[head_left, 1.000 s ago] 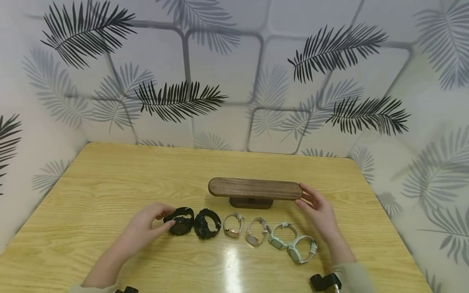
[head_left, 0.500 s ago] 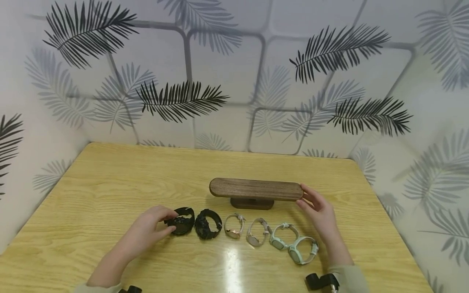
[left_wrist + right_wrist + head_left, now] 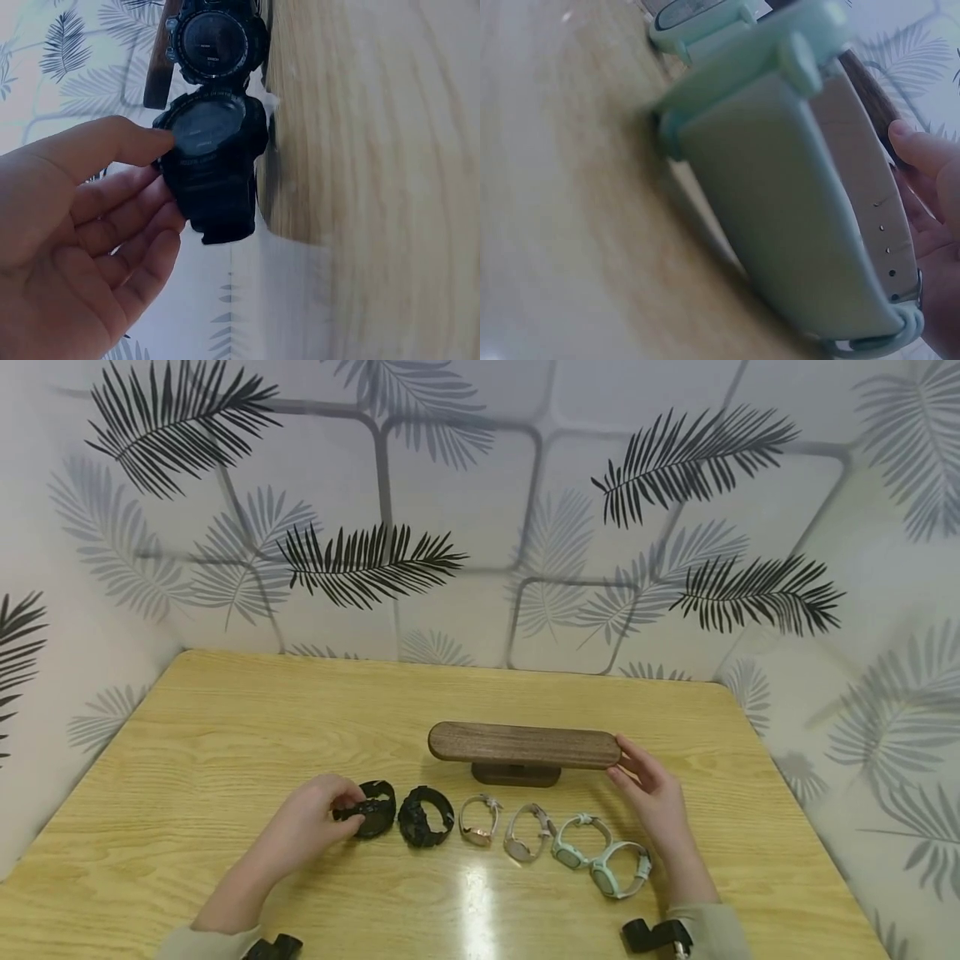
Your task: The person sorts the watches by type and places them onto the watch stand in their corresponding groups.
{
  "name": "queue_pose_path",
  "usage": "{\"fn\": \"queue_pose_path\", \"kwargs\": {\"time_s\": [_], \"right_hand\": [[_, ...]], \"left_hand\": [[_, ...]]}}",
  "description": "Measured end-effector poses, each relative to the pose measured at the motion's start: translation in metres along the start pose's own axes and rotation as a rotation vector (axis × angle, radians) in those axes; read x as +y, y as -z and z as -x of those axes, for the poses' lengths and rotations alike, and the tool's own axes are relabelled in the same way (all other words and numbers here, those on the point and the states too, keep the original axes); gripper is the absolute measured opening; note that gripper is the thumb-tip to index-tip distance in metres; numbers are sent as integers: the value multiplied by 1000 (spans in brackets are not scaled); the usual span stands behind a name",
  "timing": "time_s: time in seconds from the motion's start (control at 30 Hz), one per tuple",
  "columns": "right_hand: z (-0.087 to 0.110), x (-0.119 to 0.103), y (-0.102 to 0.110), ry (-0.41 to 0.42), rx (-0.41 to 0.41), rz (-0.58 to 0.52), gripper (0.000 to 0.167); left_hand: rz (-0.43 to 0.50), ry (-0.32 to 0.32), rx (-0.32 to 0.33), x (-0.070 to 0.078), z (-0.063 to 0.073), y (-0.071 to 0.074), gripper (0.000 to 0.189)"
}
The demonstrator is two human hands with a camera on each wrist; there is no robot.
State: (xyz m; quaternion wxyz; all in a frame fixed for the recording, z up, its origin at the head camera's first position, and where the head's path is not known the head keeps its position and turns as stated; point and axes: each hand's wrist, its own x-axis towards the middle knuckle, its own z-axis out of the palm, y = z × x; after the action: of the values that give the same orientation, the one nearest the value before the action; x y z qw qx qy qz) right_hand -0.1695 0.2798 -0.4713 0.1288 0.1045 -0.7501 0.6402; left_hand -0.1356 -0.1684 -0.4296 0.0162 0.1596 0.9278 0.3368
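Note:
My left hand (image 3: 311, 822) pinches the leftmost black wristwatch (image 3: 210, 161), thumb at the edge of its round face and fingers behind the strap. A second black wristwatch (image 3: 425, 817) stands right beside it. My right hand (image 3: 656, 793) holds the right end of a dark wooden watch stand (image 3: 525, 746), a long rounded bar on a short base (image 3: 516, 775). Its thumb (image 3: 902, 135) shows at the bar's end in the right wrist view. Closest to that wrist is a mint green watch (image 3: 772, 202), large in the same view.
In a row in front of the stand are a small rose-gold watch (image 3: 477, 836), a pale-strapped watch (image 3: 519, 849) and another mint green watch (image 3: 567, 857). All rest on a light wooden table (image 3: 300, 718). A leaf-patterned wall (image 3: 465, 610) rises behind it.
My left fingers have closed further onto the leftmost black watch, and the left hand has edged slightly right. The right hand stays at the stand's end.

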Motion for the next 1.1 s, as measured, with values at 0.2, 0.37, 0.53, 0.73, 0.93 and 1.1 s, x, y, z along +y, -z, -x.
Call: {"fn": "queue_pose_path", "kwargs": {"time_s": [0.2,0.37,0.53,0.73,0.93,1.1], "right_hand": [[0,2,0,-16,14,-4,49],[0,4,1,-25,20,-6,48],[1,5,1,-34,26,-6,48],[2,6,0,-41,34,-6,48],[2,6,0,-66,49,-6,48],[2,6,-1,-66,56,5,48]], "left_hand": [[111,92,48,1,-6,3,14],[219,144,108,1,-14,7,15],[339,237,135,3,-23,7,25],[528,337,167,9,-34,2,33],[659,390,243,19,-50,-6,32],[734,402,258,27,-64,-15,29]]}}
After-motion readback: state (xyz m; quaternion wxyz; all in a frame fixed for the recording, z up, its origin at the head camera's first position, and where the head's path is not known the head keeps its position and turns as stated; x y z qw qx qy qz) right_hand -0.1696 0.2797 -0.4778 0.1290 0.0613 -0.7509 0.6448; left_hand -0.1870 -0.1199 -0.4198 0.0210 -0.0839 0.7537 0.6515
